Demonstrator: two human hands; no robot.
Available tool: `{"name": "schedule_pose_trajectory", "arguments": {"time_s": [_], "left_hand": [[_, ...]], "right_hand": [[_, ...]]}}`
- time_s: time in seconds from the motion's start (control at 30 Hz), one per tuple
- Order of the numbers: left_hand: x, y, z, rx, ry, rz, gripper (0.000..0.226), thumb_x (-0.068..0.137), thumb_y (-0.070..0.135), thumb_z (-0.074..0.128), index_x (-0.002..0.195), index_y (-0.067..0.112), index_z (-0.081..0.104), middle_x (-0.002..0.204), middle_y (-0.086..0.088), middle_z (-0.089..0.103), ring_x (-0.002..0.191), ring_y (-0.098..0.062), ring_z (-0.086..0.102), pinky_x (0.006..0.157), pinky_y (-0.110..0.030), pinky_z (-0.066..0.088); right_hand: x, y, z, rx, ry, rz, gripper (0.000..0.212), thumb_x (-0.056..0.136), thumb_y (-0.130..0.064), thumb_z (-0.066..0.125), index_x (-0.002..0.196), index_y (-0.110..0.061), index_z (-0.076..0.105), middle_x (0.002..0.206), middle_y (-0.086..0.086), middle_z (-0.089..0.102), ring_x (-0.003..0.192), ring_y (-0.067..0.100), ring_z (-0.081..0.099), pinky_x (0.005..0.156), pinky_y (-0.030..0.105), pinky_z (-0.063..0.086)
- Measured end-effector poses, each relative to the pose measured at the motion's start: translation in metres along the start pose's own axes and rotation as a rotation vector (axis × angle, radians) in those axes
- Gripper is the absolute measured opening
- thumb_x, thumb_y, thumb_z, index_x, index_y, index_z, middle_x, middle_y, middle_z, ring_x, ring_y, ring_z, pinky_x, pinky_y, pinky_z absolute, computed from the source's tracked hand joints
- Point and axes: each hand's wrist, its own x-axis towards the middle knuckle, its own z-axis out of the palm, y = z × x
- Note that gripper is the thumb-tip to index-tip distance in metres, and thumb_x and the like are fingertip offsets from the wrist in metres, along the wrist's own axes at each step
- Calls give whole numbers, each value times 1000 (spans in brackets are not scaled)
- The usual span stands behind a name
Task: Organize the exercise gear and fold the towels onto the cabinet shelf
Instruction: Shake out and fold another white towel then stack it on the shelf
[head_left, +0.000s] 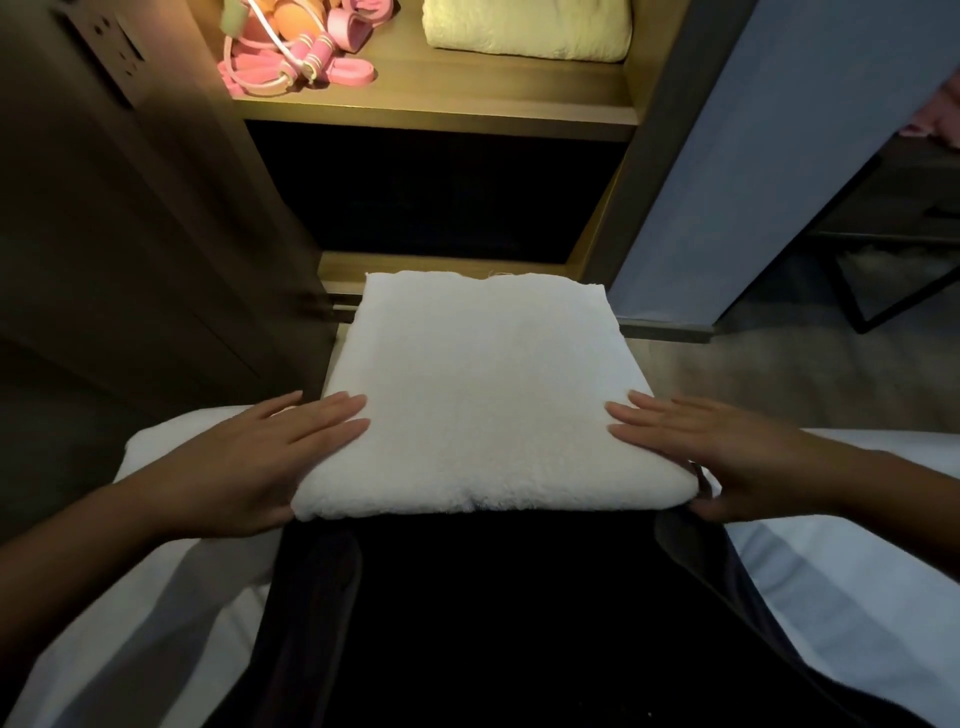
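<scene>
Your left hand and right hand rest flat, fingers straight, on opposite edges of the folded white towel on your lap. Beyond, the lit cabinet shelf bears pink exercise gear and a second folded towel.

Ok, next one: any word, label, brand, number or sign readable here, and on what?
None can be read.
The folded white towel, with the left hand and right hand on its edges, shows no tag or print.
The pink exercise gear and the cream towel on the lit shelf bear no visible lettering.
The metal plate on the cabinet door shows only holes.
</scene>
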Motion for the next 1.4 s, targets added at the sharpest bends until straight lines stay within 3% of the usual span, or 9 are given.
{"name": "schedule_pose_trajectory", "arguments": {"time_s": [0.33,0.6,0.77,0.87,1.0,1.07,1.17,1.23,1.4], "left_hand": [[-6,13,2,-22,-29,-46,107,75,60,67,157,27,6,165,7,1,151,-11,6,119,-41,14],[-1,20,13,-51,68,-118,108,62,31,88,152,21,30,161,2,21,147,-16,23,115,-40,28],[-1,15,8,-145,113,-151,95,64,23,83,148,29,38,151,6,36,128,-14,46,95,-23,41],[2,10,-1,-390,120,-205,73,68,19,73,136,33,50,138,19,43,121,-2,49,92,-21,46],[6,2,-16,-748,202,-353,44,66,34,63,110,38,68,109,14,68,104,-6,64,84,-35,55],[7,-4,-24,-877,162,-393,40,65,41,65,105,40,68,103,8,70,97,-10,67,79,-35,57],[10,-12,-35,-1022,136,-410,42,61,45,64,102,40,72,99,-2,72,91,-17,68,74,-29,55],[12,-14,-39,-1186,166,-439,46,54,41,64,97,32,77,96,-8,74,88,-19,69,73,-29,54],[28,-13,-44,-1563,437,-753,25,76,22,53,86,13,74,72,0,75,66,-14,72,51,-21,54]], "right_hand": [[1,-15,8,73,68,57,93,77,-23,76,152,-35,21,161,-14,16,150,6,11,119,43,26],[4,-16,14,66,161,69,85,80,-20,79,149,-29,32,158,-11,27,148,8,21,116,43,34],[7,-13,11,219,219,77,72,80,-18,80,142,-30,45,152,-13,40,142,5,34,114,43,37],[10,-8,7,392,238,119,62,79,-23,81,135,-26,56,144,-11,51,136,5,44,113,38,38],[12,-1,-5,660,217,272,46,80,-19,79,123,-32,67,124,-12,67,119,7,60,101,28,49],[14,4,-15,699,232,325,37,80,-3,75,104,-32,75,102,-6,75,97,11,69,84,31,56],[15,6,-35,807,172,377,20,75,-10,70,83,-27,78,81,-6,74,76,6,68,68,21,51],[14,4,-47,971,131,341,23,70,-10,59,76,-23,78,74,-6,72,70,3,66,62,14,49],[29,3,-56,1381,249,392,49,72,-13,52,118,3,60,111,22,69,99,30,67,79,33,57]]}}
